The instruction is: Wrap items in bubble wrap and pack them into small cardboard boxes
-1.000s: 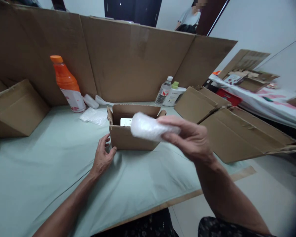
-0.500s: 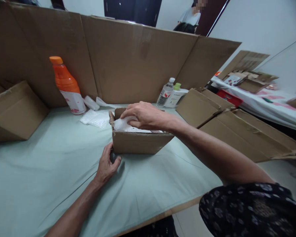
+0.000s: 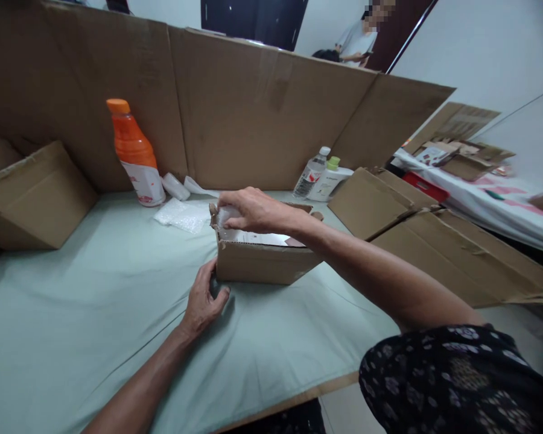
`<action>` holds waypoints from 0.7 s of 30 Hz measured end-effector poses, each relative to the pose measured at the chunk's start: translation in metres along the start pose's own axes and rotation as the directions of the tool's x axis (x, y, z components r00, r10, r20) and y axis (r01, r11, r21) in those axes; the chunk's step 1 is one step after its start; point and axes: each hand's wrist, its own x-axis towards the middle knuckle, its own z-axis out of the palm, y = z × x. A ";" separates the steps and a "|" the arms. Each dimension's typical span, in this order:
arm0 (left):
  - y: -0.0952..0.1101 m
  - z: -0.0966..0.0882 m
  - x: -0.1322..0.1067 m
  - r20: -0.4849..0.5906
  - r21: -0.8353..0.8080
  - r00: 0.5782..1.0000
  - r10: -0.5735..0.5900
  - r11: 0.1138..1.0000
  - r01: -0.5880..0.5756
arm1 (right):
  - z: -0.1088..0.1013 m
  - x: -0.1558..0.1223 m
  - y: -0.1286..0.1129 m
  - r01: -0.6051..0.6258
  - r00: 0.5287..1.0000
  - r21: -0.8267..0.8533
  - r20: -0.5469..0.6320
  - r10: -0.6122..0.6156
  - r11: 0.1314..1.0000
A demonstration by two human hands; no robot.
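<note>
1. Here's the table (image 3: 95, 325), spread with pale green cloth, and a tall cardboard partition (image 3: 235, 102) stands along its far side.
2. Flanking the action, brown cartons: one at the left (image 3: 36, 199), two at the right, the nearer of them (image 3: 452, 253) lying aslant.
3. Centre stage, the small cardboard box (image 3: 262, 265)! It sits on the cloth, mouth up, long axis running left to right, one long wall facing the person.
4. Beyond it to the left, an orange bottle (image 3: 136, 147) with a white label, upright against the partition.
5. Right hand (image 3: 253, 210) arches over the box's left half, palm down, thumb and fingers only slightly apart and closed around a bubble-wrapped bundle.
6. Left hand (image 3: 203, 301) is half open, fingertips against the box's left end, thumb apart from them, nothing in its grasp.
7. That bubble-wrapped bundle (image 3: 226, 216) is inside the box at the left end; the hand covers most of it, so its long axis can't be told.
8. White contents (image 3: 262, 238) peek out just beside it, under the right wrist.
</note>
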 end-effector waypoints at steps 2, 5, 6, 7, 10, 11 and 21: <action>0.001 -0.001 0.000 0.007 0.001 1.000 -0.007 1.000 0.007 | 0.008 -0.004 0.005 -0.032 0.999 0.015 -0.008 0.032 0.999; 0.002 -0.002 0.000 0.010 0.013 1.000 -0.013 1.000 0.013 | 0.016 -0.009 0.005 0.020 1.000 0.024 -0.018 -0.019 1.000; 0.002 -0.002 0.000 0.010 0.019 1.000 -0.009 1.000 0.009 | 0.017 -0.010 0.003 0.052 0.998 0.030 -0.030 -0.051 0.998; 0.001 -0.002 0.000 0.008 0.024 1.000 -0.003 1.000 0.003 | 0.017 -0.011 0.002 0.073 0.996 0.037 -0.050 -0.071 0.997; 0.000 -0.001 0.000 0.006 0.029 1.000 0.008 1.000 -0.009 | 0.016 -0.012 0.000 0.042 0.993 0.055 -0.110 -0.036 0.998; 0.000 -0.001 0.000 0.005 0.028 1.000 0.009 1.000 -0.009 | 0.016 -0.012 0.000 0.017 0.993 0.062 -0.116 -0.010 0.998; 0.000 -0.001 0.000 0.003 0.020 1.000 0.006 1.000 -0.007 | 0.025 -0.006 0.003 0.077 0.996 0.093 -0.040 -0.074 0.993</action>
